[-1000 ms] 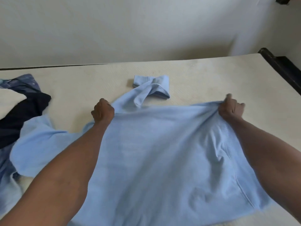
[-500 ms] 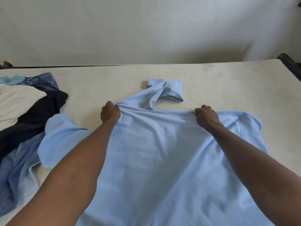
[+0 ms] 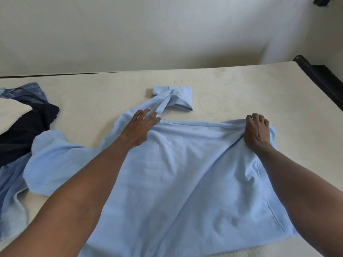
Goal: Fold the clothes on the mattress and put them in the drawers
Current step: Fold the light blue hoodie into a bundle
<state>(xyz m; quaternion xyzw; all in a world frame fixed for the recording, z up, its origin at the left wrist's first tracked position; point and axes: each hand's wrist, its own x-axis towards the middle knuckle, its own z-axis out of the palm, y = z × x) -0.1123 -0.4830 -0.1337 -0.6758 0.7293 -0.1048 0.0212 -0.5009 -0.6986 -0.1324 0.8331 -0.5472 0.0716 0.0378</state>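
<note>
— While the light blue shirt (image 3: 185, 173) lay spread on the mattress (image 3: 232, 89), how did we hold it?

— We pressed our left hand (image 3: 140, 127) flat, fingers straight, near its collar; our right hand (image 3: 257, 130) gripped its top edge.

— And beside us?

— Piled clothes (image 3: 24, 123) lay at the left.

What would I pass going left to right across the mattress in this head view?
Pile of dark and cream clothes → the light blue shirt's loose sleeve → left hand flat on the shirt → shirt's rolled sleeve → right hand gripping the shirt's edge → bare mattress → dark bed frame.
</note>
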